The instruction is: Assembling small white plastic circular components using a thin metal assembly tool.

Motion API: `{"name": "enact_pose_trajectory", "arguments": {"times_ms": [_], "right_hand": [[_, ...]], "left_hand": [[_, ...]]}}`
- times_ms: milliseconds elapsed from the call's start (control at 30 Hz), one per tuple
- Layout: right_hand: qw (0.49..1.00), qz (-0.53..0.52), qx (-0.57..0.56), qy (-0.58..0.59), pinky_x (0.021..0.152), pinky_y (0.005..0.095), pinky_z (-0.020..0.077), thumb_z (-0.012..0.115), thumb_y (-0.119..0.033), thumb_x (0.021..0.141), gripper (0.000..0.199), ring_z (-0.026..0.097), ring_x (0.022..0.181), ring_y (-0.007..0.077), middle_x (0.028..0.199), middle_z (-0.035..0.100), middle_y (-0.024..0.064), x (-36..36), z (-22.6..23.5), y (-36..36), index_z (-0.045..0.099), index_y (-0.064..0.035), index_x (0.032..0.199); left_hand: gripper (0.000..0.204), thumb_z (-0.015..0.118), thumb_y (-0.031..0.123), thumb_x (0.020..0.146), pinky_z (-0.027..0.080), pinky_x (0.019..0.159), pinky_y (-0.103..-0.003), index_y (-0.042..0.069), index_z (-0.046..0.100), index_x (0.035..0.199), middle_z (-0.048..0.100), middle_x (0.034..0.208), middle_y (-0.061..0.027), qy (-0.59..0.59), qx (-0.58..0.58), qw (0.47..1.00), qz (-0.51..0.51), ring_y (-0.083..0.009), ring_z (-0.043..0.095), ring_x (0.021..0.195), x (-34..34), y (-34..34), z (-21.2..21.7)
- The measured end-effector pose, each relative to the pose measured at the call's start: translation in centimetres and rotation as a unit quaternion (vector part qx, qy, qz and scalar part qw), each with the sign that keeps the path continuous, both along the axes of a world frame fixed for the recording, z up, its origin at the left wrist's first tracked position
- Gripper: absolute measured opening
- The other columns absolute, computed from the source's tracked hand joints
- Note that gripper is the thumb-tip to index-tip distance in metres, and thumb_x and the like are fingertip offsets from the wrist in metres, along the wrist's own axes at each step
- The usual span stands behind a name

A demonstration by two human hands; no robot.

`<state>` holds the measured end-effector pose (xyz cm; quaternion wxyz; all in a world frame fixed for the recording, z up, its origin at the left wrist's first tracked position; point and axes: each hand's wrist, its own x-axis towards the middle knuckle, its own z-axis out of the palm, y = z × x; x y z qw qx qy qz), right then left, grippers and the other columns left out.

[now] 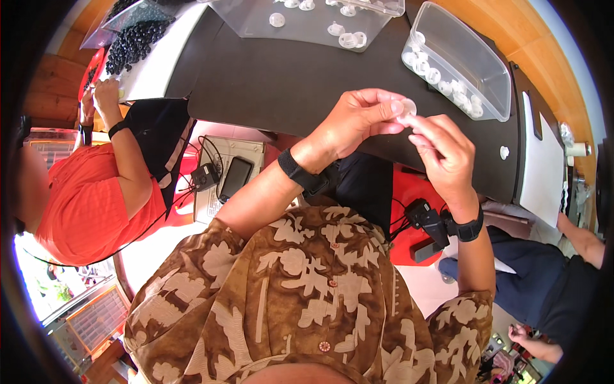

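Note:
Over the near part of the dark table (281, 77), both my hands meet at a small round white plastic piece (408, 109). Thumb and fingers of my left hand (361, 121) pinch it from the left. From the right, the fingertips of my right hand (448, 153) press against its lower edge and partly cover it. Similar white pieces (348, 40) lie in a clear plastic bin (300, 29) beyond my hands. A second clear bin (489, 80), to the right, holds several more white pieces (433, 75). One loose white piece (504, 152) lies on the table at the right.
At left, a person in an orange shirt (96, 198) works beside a pile of small black pieces (137, 45). White paper (543, 166) covers the table's right end, near another person in dark clothes (531, 281). Black devices with cables (422, 214) sit on a red stool below.

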<state>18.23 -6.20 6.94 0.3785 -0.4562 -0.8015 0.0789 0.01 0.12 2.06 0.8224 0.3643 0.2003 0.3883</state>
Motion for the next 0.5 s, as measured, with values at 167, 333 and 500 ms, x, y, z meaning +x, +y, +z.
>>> {"name": "enact_pose_trajectory", "arguments": {"times_ms": [167, 333, 500], "right_hand": [[0.918, -0.111, -0.214, 0.314, 0.051, 0.0169, 0.0348, 0.064, -0.007, 0.089, 0.031, 0.041, 0.059, 0.0004, 0.086, 0.058, -0.0029, -0.7, 1.0, 0.2, 0.062, -0.0027, 0.119], [0.906, -0.085, -0.241, 0.339, 0.049, 0.0167, 0.0335, 0.065, -0.009, 0.089, 0.021, 0.041, 0.057, -0.0001, 0.078, 0.058, -0.0039, -1.1, 0.0, 1.3, 0.065, -0.0017, 0.109], [0.896, -0.085, -0.278, 0.335, 0.048, 0.0161, 0.0320, 0.066, -0.011, 0.089, 0.013, 0.042, 0.055, 0.0000, 0.070, 0.058, -0.0049, -1.3, -0.2, 2.0, 0.067, -0.0011, 0.097]], "left_hand": [[0.030, 0.060, 0.016, 0.093, 0.054, 0.089, -0.030, 0.000, 0.059, 0.119, 0.065, 0.111, -0.0115, -0.068, -0.042, 0.997, 0.010, -0.0228, 0.063, 0.104, 0.1, 0.2, 0.0], [0.028, 0.060, 0.012, 0.093, 0.053, 0.091, -0.031, 0.001, 0.060, 0.118, 0.064, 0.114, -0.0104, -0.081, -0.025, 0.996, 0.011, -0.0200, 0.063, 0.104, 0.4, 0.0, -0.1], [0.028, 0.063, 0.008, 0.090, 0.051, 0.093, -0.031, 0.001, 0.061, 0.117, 0.064, 0.114, -0.0093, -0.026, 0.034, 0.999, 0.031, -0.0175, 0.062, 0.103, 0.1, -0.2, -0.3]]}}
